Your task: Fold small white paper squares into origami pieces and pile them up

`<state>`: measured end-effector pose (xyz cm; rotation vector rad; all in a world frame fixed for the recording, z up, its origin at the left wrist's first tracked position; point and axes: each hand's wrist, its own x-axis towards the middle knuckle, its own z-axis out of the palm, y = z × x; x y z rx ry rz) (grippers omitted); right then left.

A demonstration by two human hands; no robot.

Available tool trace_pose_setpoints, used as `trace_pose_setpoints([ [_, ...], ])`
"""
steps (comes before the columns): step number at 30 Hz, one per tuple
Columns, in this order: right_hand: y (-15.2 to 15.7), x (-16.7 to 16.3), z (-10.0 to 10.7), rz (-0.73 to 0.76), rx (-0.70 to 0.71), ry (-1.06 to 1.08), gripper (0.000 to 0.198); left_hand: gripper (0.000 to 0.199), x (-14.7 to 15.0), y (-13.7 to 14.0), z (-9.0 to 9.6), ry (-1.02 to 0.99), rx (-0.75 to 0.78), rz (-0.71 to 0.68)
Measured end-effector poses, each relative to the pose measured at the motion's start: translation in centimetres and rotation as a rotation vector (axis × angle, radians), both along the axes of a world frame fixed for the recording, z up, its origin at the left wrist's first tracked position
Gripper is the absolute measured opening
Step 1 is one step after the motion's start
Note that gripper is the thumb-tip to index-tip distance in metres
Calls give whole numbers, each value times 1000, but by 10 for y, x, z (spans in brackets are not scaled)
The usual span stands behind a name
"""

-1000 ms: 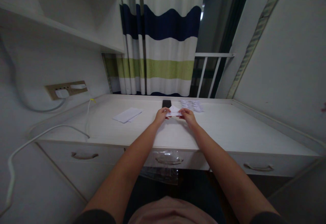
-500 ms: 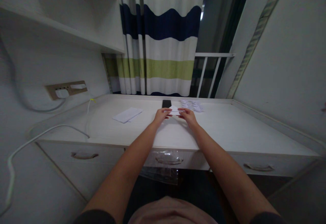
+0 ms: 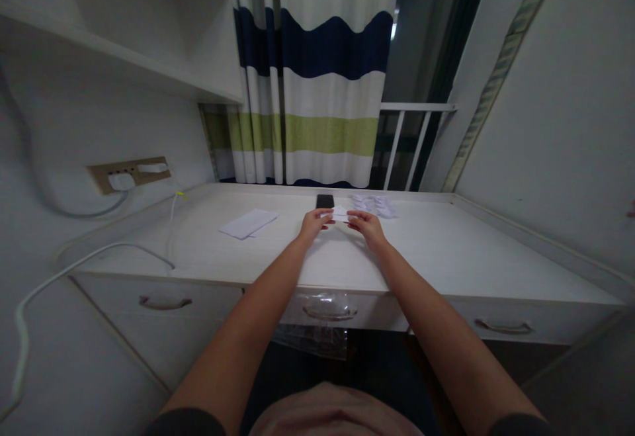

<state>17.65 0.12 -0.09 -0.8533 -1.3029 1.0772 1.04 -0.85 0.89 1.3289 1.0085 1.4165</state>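
Note:
A small piece of folded white paper is held up just above the desk, pinched at both ends. My left hand is closed on its left end, thumb and fingers pressed together. On the right end, my right hand grips it the same way. The paper's top edge rises to a low point in the middle; its finer folds are too small to make out. Behind my left hand lies a black phone-like slab. Several crumpled or folded white paper pieces lie behind my right hand.
Flat white sheets lie to the left on the white desk. A white cable runs over the desk's left edge. Drawers with handles are along the front, with clear plastic hanging at the middle one. A shelf overhangs the left.
The paper between my hands has tilted slightly, and less of its lower part shows. Both hands keep their hold in nearly the same place.

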Motion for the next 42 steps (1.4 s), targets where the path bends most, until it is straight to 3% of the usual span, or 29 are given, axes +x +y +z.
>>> trace_pose_setpoints([
  [17,2,3,0,42,-51,32,25,26,-1,4,-1,64,25,34],
  [42,7,3,-2,-27,20,-27,25,25,-3,9,-4,100,78,72],
])
